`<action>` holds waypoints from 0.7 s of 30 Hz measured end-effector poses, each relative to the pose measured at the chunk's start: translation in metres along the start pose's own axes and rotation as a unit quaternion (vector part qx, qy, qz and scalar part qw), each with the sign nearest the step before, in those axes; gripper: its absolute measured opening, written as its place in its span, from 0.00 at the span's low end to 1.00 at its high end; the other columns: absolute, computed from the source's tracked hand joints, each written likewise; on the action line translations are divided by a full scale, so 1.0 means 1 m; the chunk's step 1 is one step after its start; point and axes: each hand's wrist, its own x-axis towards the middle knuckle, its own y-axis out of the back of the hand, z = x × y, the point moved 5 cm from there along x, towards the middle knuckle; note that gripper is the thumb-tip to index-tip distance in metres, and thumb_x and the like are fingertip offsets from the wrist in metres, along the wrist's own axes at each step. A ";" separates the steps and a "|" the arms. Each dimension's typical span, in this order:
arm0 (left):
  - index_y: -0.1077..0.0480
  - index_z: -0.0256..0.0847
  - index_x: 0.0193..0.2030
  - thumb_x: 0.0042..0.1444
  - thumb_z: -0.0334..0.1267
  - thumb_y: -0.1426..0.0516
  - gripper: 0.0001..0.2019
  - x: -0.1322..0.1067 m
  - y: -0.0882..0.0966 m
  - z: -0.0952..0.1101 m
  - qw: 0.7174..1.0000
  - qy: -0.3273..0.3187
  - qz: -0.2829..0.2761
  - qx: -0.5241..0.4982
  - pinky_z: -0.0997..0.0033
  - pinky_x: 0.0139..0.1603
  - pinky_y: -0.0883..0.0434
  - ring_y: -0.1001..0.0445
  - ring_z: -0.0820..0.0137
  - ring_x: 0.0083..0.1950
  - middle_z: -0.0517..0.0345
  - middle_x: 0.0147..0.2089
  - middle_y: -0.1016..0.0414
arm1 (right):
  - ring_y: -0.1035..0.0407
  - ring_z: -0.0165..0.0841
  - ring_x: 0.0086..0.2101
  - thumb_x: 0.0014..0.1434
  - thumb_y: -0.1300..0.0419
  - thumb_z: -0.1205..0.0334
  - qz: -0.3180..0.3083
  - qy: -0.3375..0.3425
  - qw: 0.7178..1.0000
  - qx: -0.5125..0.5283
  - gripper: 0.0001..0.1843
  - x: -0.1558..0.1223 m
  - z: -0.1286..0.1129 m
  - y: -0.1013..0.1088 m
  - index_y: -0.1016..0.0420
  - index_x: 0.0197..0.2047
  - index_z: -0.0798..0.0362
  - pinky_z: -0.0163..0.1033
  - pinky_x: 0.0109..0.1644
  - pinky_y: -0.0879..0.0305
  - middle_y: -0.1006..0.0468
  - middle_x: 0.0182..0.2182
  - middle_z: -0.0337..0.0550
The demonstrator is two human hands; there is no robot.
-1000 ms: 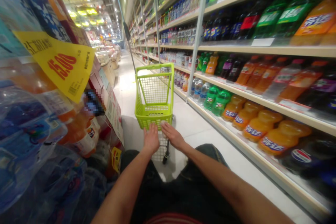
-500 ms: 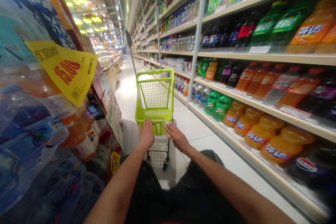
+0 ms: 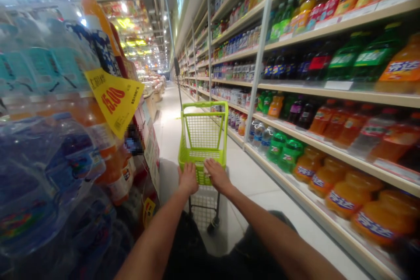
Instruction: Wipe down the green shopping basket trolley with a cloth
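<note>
A green shopping cart stands on the pale floor, right in front of the person, with shelves on the right and stacks of drinks on the left. The left hand touches the near edge of the cart's basket with its fingers bent over it, but I cannot tell if it grips tight. The right hand is close beside it, on the same edge, holding a small pale wad that is too small to make out. A black wheel sits low under the cart. On the bottom shelf to the right are green bottles and fat orange bottles. A yellow price sign hangs by the big blue bottles on the left.
</note>
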 end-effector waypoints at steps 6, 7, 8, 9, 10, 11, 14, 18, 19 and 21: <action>0.49 0.33 0.64 0.51 0.32 0.52 0.31 -0.008 0.005 -0.015 0.998 -0.015 0.052 -0.015 0.47 0.65 0.56 0.52 0.60 0.67 0.44 0.67 0.48 | 0.45 0.40 0.59 0.55 0.52 0.74 0.024 0.014 0.998 -0.063 0.26 -0.019 0.023 0.018 0.35 0.57 0.54 0.54 0.59 0.48 0.34 0.57 0.50; 0.49 0.33 0.64 0.51 0.31 0.53 0.31 -0.009 0.005 -0.019 0.999 -0.005 0.052 -0.016 0.47 0.65 0.57 0.52 0.60 0.67 0.45 0.67 0.48 | 0.45 0.40 0.59 0.55 0.53 0.74 0.030 0.010 0.997 -0.072 0.26 -0.024 0.030 0.021 0.35 0.57 0.53 0.54 0.59 0.48 0.34 0.57 0.50; 0.50 0.33 0.65 0.51 0.31 0.52 0.32 -0.009 0.004 -0.022 0.999 0.002 0.048 -0.014 0.45 0.65 0.57 0.54 0.59 0.68 0.45 0.67 0.50 | 0.45 0.40 0.59 0.55 0.53 0.75 0.036 0.003 0.996 -0.081 0.26 -0.028 0.036 0.024 0.35 0.57 0.53 0.54 0.59 0.49 0.34 0.57 0.50; 0.51 0.34 0.65 0.50 0.30 0.52 0.32 -0.009 0.003 -0.023 0.999 0.002 0.043 -0.011 0.44 0.64 0.58 0.56 0.58 0.68 0.46 0.68 0.51 | 0.45 0.40 0.59 0.54 0.53 0.75 0.041 -0.008 0.995 -0.089 0.27 -0.031 0.042 0.026 0.35 0.57 0.53 0.54 0.59 0.49 0.35 0.57 0.50; 0.52 0.34 0.65 0.50 0.30 0.52 0.33 -0.009 0.001 -0.021 0.999 -0.006 0.037 -0.009 0.42 0.64 0.59 0.58 0.58 0.69 0.46 0.68 0.53 | 0.44 0.41 0.58 0.54 0.54 0.76 0.047 -0.023 0.994 -0.097 0.27 -0.033 0.046 0.027 0.35 0.56 0.54 0.54 0.58 0.49 0.34 0.57 0.51; 0.53 0.34 0.66 0.50 0.30 0.52 0.34 -0.009 0.000 -0.017 0.999 -0.018 0.035 -0.008 0.41 0.64 0.59 0.59 0.57 0.69 0.47 0.69 0.54 | 0.43 0.41 0.58 0.54 0.54 0.76 0.054 -0.042 0.992 -0.103 0.27 -0.034 0.050 0.028 0.35 0.56 0.55 0.54 0.58 0.48 0.34 0.57 0.52; 0.54 0.33 0.66 0.50 0.31 0.53 0.34 -0.009 -0.003 0.000 0.998 -0.030 0.047 -0.018 0.42 0.64 0.60 0.60 0.58 0.69 0.47 0.69 0.54 | 0.42 0.43 0.57 0.54 0.54 0.75 0.061 -0.079 0.989 -0.106 0.26 -0.032 0.049 0.026 0.35 0.56 0.58 0.54 0.56 0.46 0.33 0.56 0.54; 0.51 0.33 0.65 0.53 0.31 0.54 0.30 -0.009 0.000 0.022 0.996 -0.059 0.066 -0.021 0.44 0.65 0.60 0.57 0.60 0.68 0.45 0.67 0.50 | 0.40 0.42 0.56 0.52 0.53 0.76 0.025 -0.038 0.996 -0.075 0.31 -0.021 0.031 0.019 0.40 0.60 0.55 0.53 0.56 0.45 0.33 0.56 0.52; 0.50 0.34 0.65 0.53 0.31 0.55 0.30 -0.010 0.001 0.026 0.995 -0.069 0.071 -0.017 0.44 0.65 0.60 0.56 0.60 0.68 0.46 0.67 0.48 | 0.40 0.42 0.55 0.52 0.52 0.76 0.021 -0.030 0.997 -0.068 0.33 -0.020 0.028 0.018 0.42 0.62 0.54 0.53 0.56 0.45 0.34 0.56 0.52; 0.49 0.35 0.64 0.55 0.30 0.56 0.28 -0.012 0.004 0.030 0.993 -0.083 0.081 -0.010 0.44 0.65 0.60 0.53 0.60 0.68 0.46 0.66 0.46 | 0.40 0.42 0.55 0.52 0.52 0.76 0.026 -0.030 0.997 -0.066 0.34 -0.022 0.028 0.020 0.44 0.63 0.53 0.53 0.56 0.45 0.34 0.57 0.51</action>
